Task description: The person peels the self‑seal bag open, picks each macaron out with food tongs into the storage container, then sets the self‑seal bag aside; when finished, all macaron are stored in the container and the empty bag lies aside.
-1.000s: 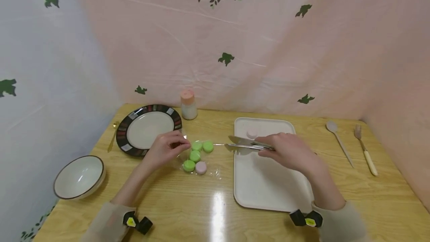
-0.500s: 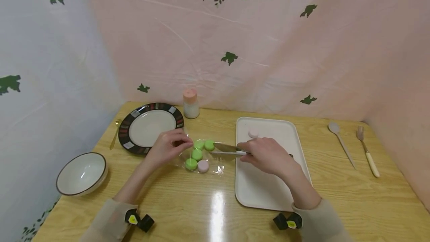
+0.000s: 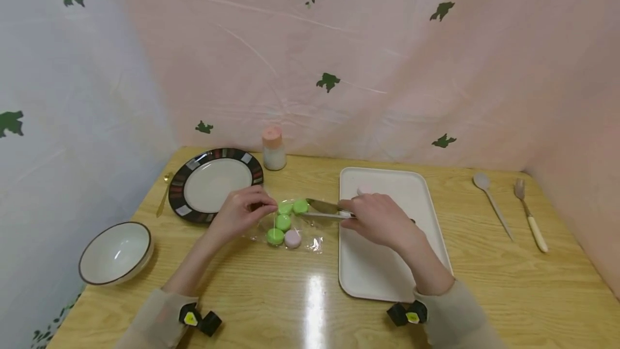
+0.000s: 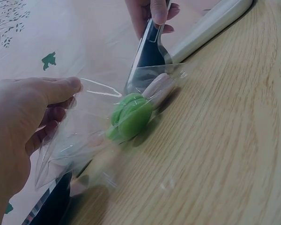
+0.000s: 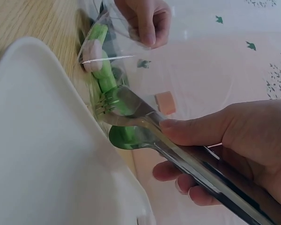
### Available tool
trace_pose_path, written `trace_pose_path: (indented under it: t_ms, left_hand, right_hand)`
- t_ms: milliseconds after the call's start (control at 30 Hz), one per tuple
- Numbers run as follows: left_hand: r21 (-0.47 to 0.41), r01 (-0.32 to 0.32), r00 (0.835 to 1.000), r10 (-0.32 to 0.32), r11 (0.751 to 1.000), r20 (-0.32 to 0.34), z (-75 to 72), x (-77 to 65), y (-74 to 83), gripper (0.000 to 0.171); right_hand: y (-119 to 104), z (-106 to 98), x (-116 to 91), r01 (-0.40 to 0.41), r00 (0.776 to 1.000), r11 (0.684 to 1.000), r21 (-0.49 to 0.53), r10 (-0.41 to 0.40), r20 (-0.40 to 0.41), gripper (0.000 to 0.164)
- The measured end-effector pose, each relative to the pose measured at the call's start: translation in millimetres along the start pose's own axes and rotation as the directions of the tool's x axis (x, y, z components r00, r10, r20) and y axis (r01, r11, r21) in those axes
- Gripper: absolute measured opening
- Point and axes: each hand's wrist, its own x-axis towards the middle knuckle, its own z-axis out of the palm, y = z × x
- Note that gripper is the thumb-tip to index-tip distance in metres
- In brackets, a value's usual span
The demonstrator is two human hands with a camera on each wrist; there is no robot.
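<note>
My left hand point(image 3: 242, 211) pinches the edge of a clear plastic bag point(image 4: 96, 117), which lies partly on the table. Inside are several green macarons point(image 3: 283, 222) and one pale pink macaron point(image 3: 293, 239). In my right hand point(image 3: 380, 220) are metal serving tongs point(image 5: 178, 154), one arm ending in fork tines. Their tips reach into the bag, on either side of the rightmost green macaron point(image 3: 301, 207); whether they squeeze it I cannot tell. My right hand is above the left part of a white rectangular tray point(image 3: 373, 279), partly hiding another pale pink macaron point(image 3: 362, 190) on it.
A dark-rimmed plate point(image 3: 191, 168) and a shaker with a pink lid point(image 3: 273, 148) stand behind the bag. On the left are a white bowl point(image 3: 115, 255) and a small gold utensil point(image 3: 163, 198). A spoon point(image 3: 491, 201) and fork point(image 3: 530, 220) lie right of the tray.
My right hand has moved left, bringing the tongs from above the tray to the rightmost green macaron. My left hand stays at the bag's edge.
</note>
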Motion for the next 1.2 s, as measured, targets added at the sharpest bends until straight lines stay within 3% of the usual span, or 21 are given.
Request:
trace_pose_path:
  t_ms: [367, 1200]
  left_hand:
    - [-0.01, -0.005, 1.0, 0.005, 1.0, -0.008, -0.1, -0.5, -0.7, 0.004]
    - [-0.007, -0.009, 1.0, 0.009, 1.0, 0.001, 0.0, -0.4, 2.1, 0.004]
  right_hand:
    - [-10.3, -1.2, 6.3, -0.015, 1.0, 0.999, -0.047, 0.015, -0.005, 0.018]
    - [-7.9, 1.7, 3.4, 0.013, 0.999, 0.997, -0.079, -0.015, -0.03, 0.019]
